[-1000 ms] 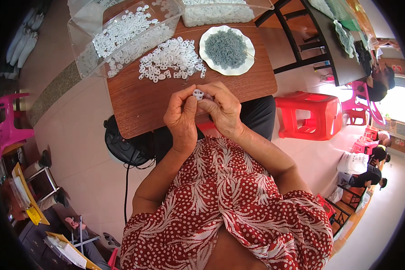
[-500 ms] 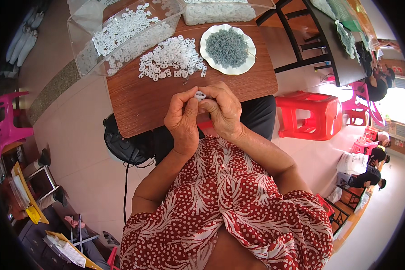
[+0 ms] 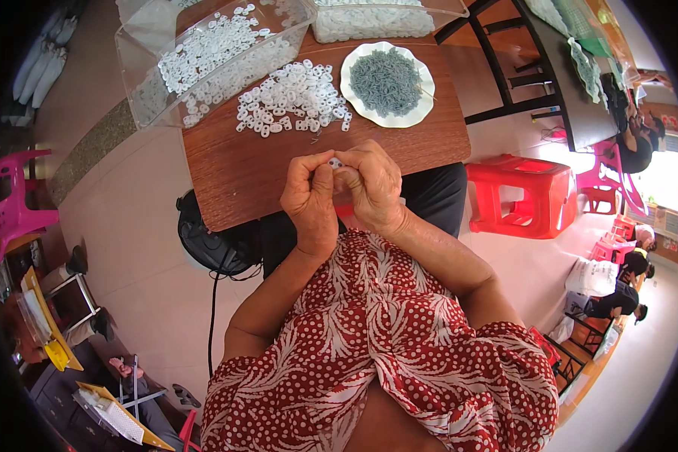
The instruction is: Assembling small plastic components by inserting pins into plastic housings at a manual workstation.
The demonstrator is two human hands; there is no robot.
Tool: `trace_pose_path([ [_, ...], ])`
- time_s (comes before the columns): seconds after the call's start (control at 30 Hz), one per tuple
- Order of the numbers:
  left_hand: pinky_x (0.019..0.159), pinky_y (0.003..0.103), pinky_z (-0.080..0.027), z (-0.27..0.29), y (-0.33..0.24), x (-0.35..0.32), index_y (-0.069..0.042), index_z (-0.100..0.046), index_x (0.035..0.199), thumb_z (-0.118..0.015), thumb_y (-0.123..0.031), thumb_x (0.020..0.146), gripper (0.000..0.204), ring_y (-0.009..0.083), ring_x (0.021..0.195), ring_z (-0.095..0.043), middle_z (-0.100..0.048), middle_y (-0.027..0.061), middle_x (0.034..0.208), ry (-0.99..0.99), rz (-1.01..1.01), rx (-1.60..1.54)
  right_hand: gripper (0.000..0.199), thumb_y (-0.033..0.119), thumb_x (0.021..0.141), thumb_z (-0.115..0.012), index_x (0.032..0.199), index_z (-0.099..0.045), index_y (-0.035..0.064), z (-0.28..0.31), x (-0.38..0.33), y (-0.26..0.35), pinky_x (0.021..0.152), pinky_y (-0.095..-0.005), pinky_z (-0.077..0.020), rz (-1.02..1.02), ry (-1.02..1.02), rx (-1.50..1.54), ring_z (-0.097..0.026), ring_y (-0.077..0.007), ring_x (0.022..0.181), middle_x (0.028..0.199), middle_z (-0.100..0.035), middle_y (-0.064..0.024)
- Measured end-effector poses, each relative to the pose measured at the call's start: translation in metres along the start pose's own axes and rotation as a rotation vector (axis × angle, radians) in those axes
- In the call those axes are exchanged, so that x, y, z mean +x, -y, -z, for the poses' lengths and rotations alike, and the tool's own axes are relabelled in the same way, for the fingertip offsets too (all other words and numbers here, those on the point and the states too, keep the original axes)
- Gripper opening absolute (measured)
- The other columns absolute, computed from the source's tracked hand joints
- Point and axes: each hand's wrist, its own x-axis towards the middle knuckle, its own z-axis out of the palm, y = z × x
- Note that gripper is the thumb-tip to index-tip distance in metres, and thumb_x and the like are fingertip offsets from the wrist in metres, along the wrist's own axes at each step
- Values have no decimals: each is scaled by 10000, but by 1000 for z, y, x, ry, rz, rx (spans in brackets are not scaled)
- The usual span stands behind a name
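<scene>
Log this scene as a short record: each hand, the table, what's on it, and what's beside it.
Left hand: left hand pinching a small white piece
Right hand: right hand pinching the same piece
Surface: brown table
Loose on it: pile of white pieces with holes
Plate: white plate, wavy rim, heaped with small grey parts
Bins: two clear bins holding white pieces
Right of table: red stool

Strong daylight flares from a bright opening (image 3: 664, 179) far to the right of the hands (image 3: 378, 190), bleaching the pale floor (image 3: 565, 154) on that side to near white, while dimness settles far to their left; the tabletop (image 3: 241, 177) just beyond them carries a soft sheen, and fisheye distortion curves straight edges toward a black, blurred rim all around
</scene>
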Motion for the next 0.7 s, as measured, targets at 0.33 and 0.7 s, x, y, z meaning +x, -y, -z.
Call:
trace_pose_path([
  [0.33, 625, 262, -448, 50, 36, 27, -49, -623, 974, -603, -52, 810, 165, 160, 707, -554, -570, 68, 824, -92, -67, 648, 105, 41, 771, -666, 840, -603, -6, 0, 9, -30, 618, -224, -435, -613, 107, 250, -497, -69, 701, 751, -571, -6],
  [0.7, 603, 352, -445, 89, 55, 80, -117, -648, 970, -623, -11, 737, 257, 232, 695, -532, -512, 61, 730, -75, -540, 1266, 156, 42, 686, -571, 831, -606, -2, 37, 191, -93, 665, -390, -472, -148, -187, -232, -583, -337, 707, 735, -598, -181],
])
